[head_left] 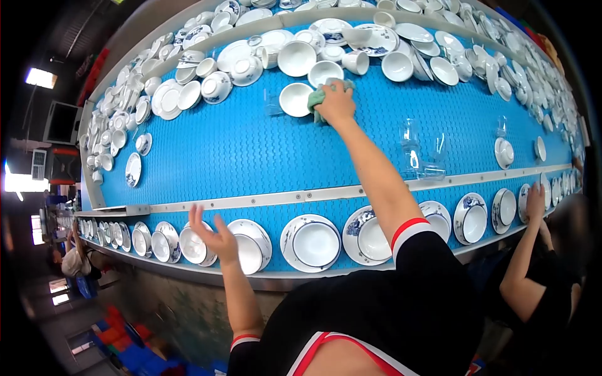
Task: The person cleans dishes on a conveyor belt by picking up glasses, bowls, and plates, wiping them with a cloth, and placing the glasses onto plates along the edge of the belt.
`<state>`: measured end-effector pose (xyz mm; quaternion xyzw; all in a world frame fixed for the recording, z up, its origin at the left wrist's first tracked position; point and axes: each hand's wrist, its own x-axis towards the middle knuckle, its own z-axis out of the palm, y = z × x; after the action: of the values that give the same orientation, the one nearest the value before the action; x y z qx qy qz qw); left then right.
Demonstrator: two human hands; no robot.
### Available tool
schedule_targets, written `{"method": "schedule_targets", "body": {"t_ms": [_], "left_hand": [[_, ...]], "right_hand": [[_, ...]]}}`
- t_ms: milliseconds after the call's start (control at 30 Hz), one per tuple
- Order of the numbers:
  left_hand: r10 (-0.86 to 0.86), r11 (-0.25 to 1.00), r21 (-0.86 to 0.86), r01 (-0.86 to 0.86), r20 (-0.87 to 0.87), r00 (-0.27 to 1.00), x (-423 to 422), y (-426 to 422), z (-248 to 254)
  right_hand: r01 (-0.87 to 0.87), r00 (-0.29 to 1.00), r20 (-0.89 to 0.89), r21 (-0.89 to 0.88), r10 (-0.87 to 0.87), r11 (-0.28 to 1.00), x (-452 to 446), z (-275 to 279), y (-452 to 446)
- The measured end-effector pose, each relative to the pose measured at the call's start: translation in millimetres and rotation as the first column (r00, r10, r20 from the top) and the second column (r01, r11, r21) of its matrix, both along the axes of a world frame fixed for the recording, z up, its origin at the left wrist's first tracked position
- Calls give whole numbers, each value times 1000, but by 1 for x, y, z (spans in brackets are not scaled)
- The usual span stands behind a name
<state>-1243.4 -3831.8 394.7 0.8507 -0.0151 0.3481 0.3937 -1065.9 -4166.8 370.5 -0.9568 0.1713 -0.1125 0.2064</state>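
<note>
While the right hand (338,101) reaches to the upper middle of the frame, its fingers close over a crumpled, soft green cloth (318,111). That cloth overlaps the right rim of a round, glossy white bowl (295,100), which sits upright on the blue belt (213,156); whether it presses the rim, I cannot tell. Another white bowl (325,71) stands just above. The left hand (217,240), lower left of centre, has its fingers spread wide and holds nothing, just beside a bowl on a plate (252,250).

The belt has a fine raised pattern. A wide blue stretch runs from the piled dishes down to a straight, screw-dotted metal rail (251,201). Right of centre, see-through tumblers (409,133) interrupt it. Below the rail, bowl-topped plates (315,243) form a curving row along the lower edge.
</note>
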Motion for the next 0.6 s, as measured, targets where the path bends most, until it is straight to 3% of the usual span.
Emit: {"method": "schedule_targets", "body": {"t_ms": [33, 67, 100, 167, 200, 233, 267, 300, 333, 367, 433, 467, 500, 533, 567, 600], "left_hand": [[-123, 991, 52, 121, 36, 992, 1, -19, 2], [-135, 990, 51, 133, 32, 990, 1, -35, 1], [-219, 975, 51, 218, 20, 976, 4, -50, 0], [-302, 953, 41, 301, 11, 953, 9, -84, -5], [-439, 880, -250, 404, -103, 893, 12, -101, -9], [-587, 732, -529, 429, -169, 792, 15, -116, -11], [-589, 729, -535, 428, -170, 790, 20, -131, -7], [-696, 605, -766, 216, -377, 611, 26, -147, -1], [-805, 483, -872, -77, -477, 353, 30, -165, 3], [-810, 478, -875, -78, -474, 344, 31, -180, -2], [-860, 509, -857, -73, -505, -69, 27, -210, -16], [-773, 629, -776, -45, -630, 79, 8, -232, -6], [-761, 648, -705, 288, -583, 284, 1, -238, -14], [-764, 645, -514, 566, -458, 455, -8, -245, -21], [-694, 713, -305, 632, -438, 571, -25, -253, 6], [-693, 714, -305, 631, -438, 573, -29, -257, 11]], "right_hand": [[-54, 997, 54, -77, 59, 996, -5, -10, -7], [-103, 987, 104, -159, 120, 982, -9, -23, -14], [-39, 956, 278, -203, 96, 978, -13, -35, -18], [-122, 932, 324, -149, 165, 981, -26, -47, -46], [-220, 896, 375, -92, 239, 971, -33, -50, -58], [-221, 898, 369, -95, 240, 971, -49, -41, -64], [-402, 873, 330, 71, 358, 913, -74, -18, -67], [-547, 826, 312, 240, 470, 802, -99, 1, -69], [-690, 696, 434, 185, 572, 700, -118, 8, -69], [-806, 541, 538, 112, 647, 581, -136, 15, -65], [-785, 425, 481, -226, 767, 577, -179, 44, -52], [-746, 460, 442, -277, 770, 605, -195, 53, -52], [-747, 527, 408, -195, 745, 635, -202, 50, -66], [-742, 588, 367, -110, 721, 661, -209, 42, -79], [-741, 590, 367, -107, 719, 663, -215, 29, -83], [-696, 714, 393, 313, 579, 646, -223, 12, -84]]}}
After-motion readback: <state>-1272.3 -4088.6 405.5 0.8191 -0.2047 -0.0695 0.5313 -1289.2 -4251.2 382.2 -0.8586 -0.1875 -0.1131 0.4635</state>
